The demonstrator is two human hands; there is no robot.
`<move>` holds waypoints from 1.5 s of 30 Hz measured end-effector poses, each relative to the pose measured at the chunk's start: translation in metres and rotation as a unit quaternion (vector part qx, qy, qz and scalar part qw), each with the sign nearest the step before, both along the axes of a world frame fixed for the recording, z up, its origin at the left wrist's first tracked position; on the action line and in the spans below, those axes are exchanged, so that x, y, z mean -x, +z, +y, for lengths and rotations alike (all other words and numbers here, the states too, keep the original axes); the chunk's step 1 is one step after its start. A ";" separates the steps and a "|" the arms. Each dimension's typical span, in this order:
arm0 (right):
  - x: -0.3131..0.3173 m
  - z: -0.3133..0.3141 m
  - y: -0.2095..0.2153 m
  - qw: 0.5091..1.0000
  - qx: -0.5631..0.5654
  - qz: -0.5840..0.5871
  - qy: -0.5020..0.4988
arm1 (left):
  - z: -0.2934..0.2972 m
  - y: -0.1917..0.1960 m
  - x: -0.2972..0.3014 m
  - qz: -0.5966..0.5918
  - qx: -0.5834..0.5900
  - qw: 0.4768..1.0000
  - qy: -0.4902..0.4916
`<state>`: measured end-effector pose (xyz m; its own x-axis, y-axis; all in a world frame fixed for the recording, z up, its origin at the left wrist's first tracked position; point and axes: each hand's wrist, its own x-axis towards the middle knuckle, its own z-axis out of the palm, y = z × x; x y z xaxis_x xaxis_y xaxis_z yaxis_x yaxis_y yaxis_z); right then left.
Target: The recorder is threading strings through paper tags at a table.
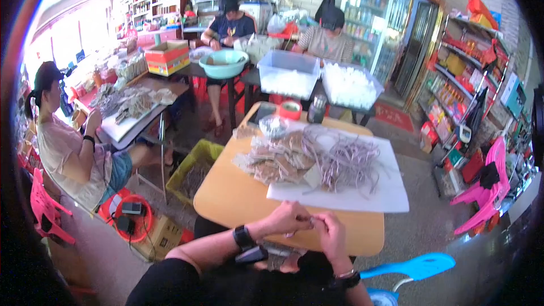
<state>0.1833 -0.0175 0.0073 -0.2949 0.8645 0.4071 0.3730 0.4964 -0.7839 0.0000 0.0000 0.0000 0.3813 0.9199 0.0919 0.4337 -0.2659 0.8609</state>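
My left hand and my right hand meet over the near edge of a light wooden table. The fingers of both are pinched around something small and pale, too tiny to identify. Just beyond them, a white board lies on the tabletop. A tangle of grey-purple cords or strips covers part of the board. To its left is a heap of flat tan and grey pieces. A small bowl with pale contents stands behind that heap.
At the table's far end are a red container, a dark jar and a flat dark object. Left stands a yellow-green bin. A blue chair is at my right. Three people sit at other tables, with plastic tubs beyond.
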 end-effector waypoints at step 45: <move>0.031 0.012 -0.021 0.994 0.068 0.090 0.008 | -0.016 0.022 0.008 0.218 -0.302 0.920 0.126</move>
<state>0.1524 -0.0051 -0.0132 -0.2413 0.9109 0.3348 0.2145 0.3866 -0.8970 -0.0081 -0.0156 0.0222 0.2850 0.8159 0.5032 0.8158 -0.4820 0.3196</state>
